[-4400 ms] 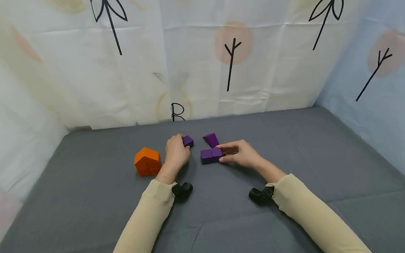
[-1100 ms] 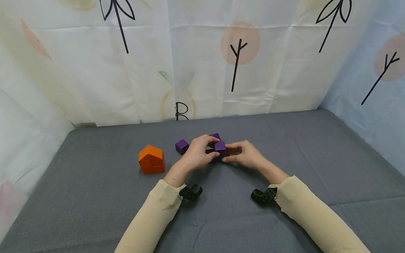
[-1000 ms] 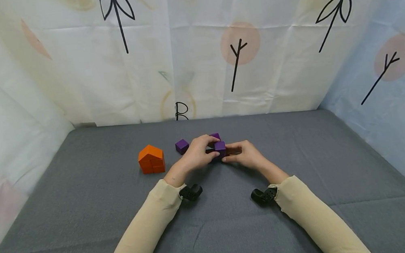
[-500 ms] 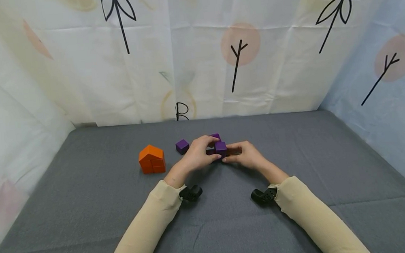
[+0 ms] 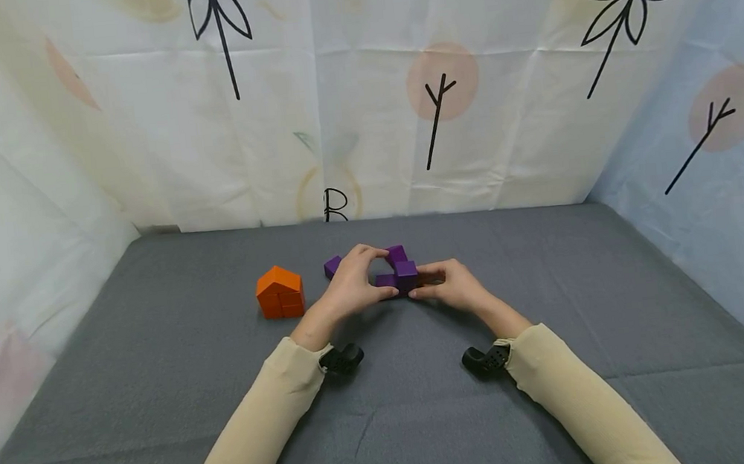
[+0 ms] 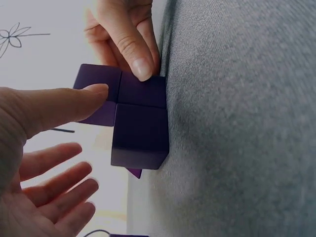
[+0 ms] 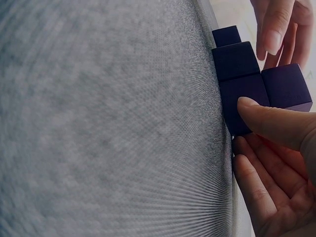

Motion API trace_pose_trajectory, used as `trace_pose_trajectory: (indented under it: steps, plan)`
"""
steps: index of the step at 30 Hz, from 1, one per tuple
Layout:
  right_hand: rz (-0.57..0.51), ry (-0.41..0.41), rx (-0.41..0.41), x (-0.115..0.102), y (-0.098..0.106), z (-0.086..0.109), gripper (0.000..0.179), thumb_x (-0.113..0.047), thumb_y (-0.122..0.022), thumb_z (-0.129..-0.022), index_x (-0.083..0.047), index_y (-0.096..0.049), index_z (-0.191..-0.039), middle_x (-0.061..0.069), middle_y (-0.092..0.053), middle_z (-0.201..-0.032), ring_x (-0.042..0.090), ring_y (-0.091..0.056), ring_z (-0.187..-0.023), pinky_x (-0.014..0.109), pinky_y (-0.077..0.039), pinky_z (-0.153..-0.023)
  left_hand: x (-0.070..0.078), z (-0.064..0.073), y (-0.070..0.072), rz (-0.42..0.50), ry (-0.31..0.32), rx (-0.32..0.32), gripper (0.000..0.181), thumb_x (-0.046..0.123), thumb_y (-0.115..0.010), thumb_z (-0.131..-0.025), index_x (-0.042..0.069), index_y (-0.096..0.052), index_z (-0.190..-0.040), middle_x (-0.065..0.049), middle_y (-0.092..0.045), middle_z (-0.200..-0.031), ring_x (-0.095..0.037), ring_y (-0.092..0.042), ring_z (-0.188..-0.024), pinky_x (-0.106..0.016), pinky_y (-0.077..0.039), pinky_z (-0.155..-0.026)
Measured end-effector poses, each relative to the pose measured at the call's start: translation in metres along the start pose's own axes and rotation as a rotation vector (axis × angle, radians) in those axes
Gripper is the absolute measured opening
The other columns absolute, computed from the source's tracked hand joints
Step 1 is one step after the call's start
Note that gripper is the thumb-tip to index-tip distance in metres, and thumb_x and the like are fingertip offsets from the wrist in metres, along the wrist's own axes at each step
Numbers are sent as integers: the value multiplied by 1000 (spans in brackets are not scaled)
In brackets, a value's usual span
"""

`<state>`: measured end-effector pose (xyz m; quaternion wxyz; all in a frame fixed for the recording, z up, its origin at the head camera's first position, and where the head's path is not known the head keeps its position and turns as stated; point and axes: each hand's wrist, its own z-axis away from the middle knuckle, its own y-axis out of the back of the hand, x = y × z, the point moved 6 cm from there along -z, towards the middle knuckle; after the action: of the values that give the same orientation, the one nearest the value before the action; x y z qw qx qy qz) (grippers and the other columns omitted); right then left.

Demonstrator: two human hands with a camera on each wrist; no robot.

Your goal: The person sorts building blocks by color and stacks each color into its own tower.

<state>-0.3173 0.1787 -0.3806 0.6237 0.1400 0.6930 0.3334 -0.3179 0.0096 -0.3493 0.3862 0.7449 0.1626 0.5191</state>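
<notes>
Two purple cubes sit side by side on the grey cloth; the left one (image 5: 386,281) is partly behind my left thumb. On the right-hand cube (image 7: 232,116) stands an upper purple cube (image 5: 405,270). My right hand (image 5: 452,284) pinches that lower right-hand cube between thumb and fingers. My left hand (image 5: 350,286) is spread around the left side of the stack, its fingers away from the blocks. In the left wrist view its thumb (image 6: 64,106) overlaps the upper cube. A purple wedge-shaped block (image 5: 396,254) lies just behind.
Another purple block (image 5: 331,266) lies behind my left hand, partly hidden by it. Left of that hand stands an orange house-shaped block stack (image 5: 280,293). A printed curtain (image 5: 370,142) hangs along the table's back edge.
Over the last seconds my left hand brought a purple cube onto the right-hand cube. Since half a second ago it has let go, its fingers spreading and drawing left. The right hand stays put.
</notes>
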Motion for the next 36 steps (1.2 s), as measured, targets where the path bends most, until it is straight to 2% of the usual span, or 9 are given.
trace_pose_trajectory:
  steps: [8,17,23,27,36]
  plan:
    - [-5,-9,1,-1,-1,2,48,-15,-73,-85,-1,-60,-128,18,-65,-122,32,-61,-114,48,-46,-98,-11,5,9,52,126,111,67,21,-81,-78,6,-52,-136,-15,-47,-139,-31,-46,-127,-47,-39,-106]
    - [-1,-4,3,-2,0,3,48,-15,-74,-85,0,-60,-128,18,-65,-121,32,-61,-114,48,-46,-98,-18,8,16,80,180,223,66,21,-75,-84,3,-46,-140,-18,-44,-140,-35,-42,-129,-48,-35,-108]
    - [9,-5,5,-2,0,2,48,-15,-74,-84,0,-60,-128,18,-64,-122,32,-61,-114,48,-46,-99,-22,11,22,112,193,308,57,17,-69,-88,-2,-47,-137,-22,-43,-139,-38,-41,-129,-50,-36,-107]
    - [7,2,5,-1,0,2,48,-15,-74,-85,1,-60,-128,19,-64,-123,33,-61,-115,48,-45,-99,-27,11,22,116,225,308,56,16,-66,-89,-3,-46,-138,-23,-41,-141,-38,-39,-131,-50,-34,-109]
    - [4,-2,7,0,1,0,49,-15,-74,-84,0,-60,-128,18,-65,-122,31,-62,-113,46,-45,-99,-39,9,17,101,351,235,61,12,-63,-91,-3,-36,-143,-26,-35,-144,-39,-34,-134,-50,-31,-111]
